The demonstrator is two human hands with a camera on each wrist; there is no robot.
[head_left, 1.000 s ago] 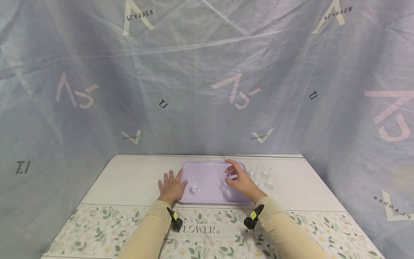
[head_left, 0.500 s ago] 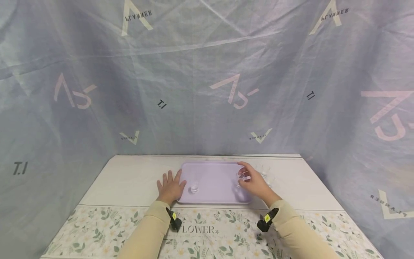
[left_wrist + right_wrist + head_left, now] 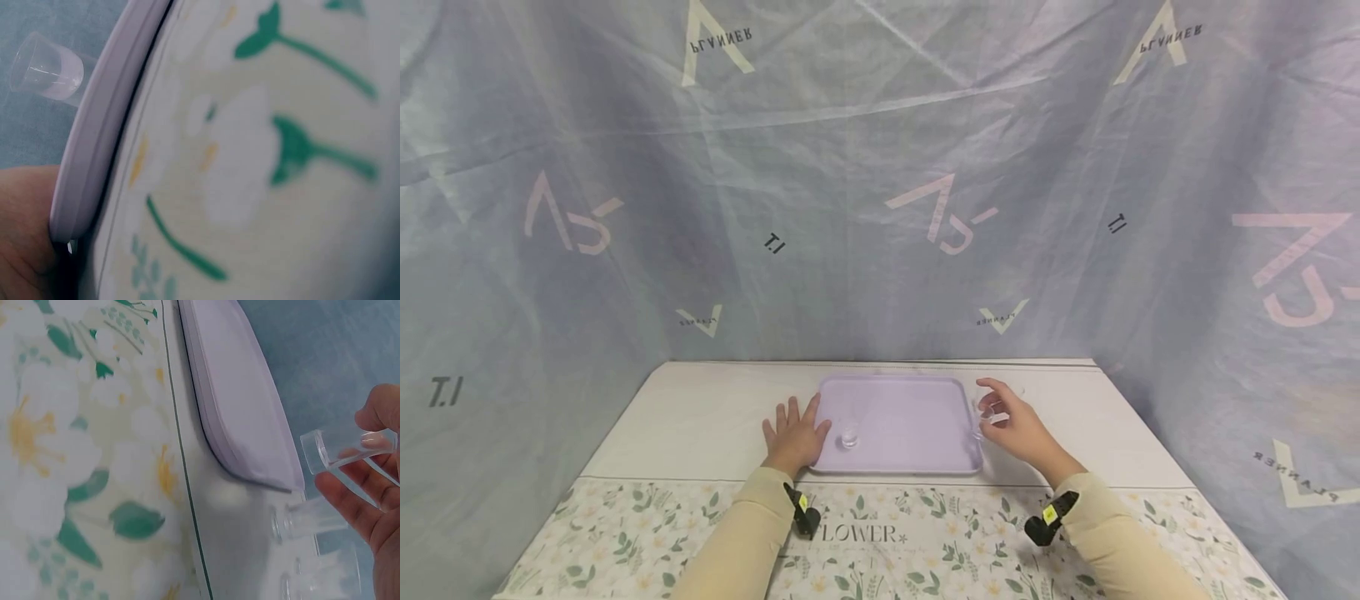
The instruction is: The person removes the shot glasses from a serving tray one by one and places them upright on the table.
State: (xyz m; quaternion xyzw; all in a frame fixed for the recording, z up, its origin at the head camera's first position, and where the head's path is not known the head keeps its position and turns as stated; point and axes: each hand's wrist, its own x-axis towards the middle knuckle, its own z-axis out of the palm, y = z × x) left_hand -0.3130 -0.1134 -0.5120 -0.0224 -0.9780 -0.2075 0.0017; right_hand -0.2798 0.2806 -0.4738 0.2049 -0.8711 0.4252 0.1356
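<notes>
My left hand [image 3: 796, 437] lies with fingers spread at the left edge of a lilac tray [image 3: 895, 417], touching its rim. One small clear shot glass [image 3: 849, 437] stands on the tray near that hand; the left wrist view shows this glass [image 3: 55, 67] beyond the rim. Just past the tray's right edge, my right hand [image 3: 1021, 427] pinches another clear shot glass [image 3: 344, 449] between thumb and fingers, raised above the table. In the right wrist view its thick base points toward the tray.
More clear shot glasses [image 3: 322, 575] stand on the table right of the tray, mostly hidden behind the right hand in the head view. The table's front part has a floral cloth [image 3: 880, 567]. A grey curtain [image 3: 850, 275] hangs behind.
My right hand has moved right, from above the tray to past its right edge, carrying the shot glass. The left hand and the glass on the tray have stayed in place.
</notes>
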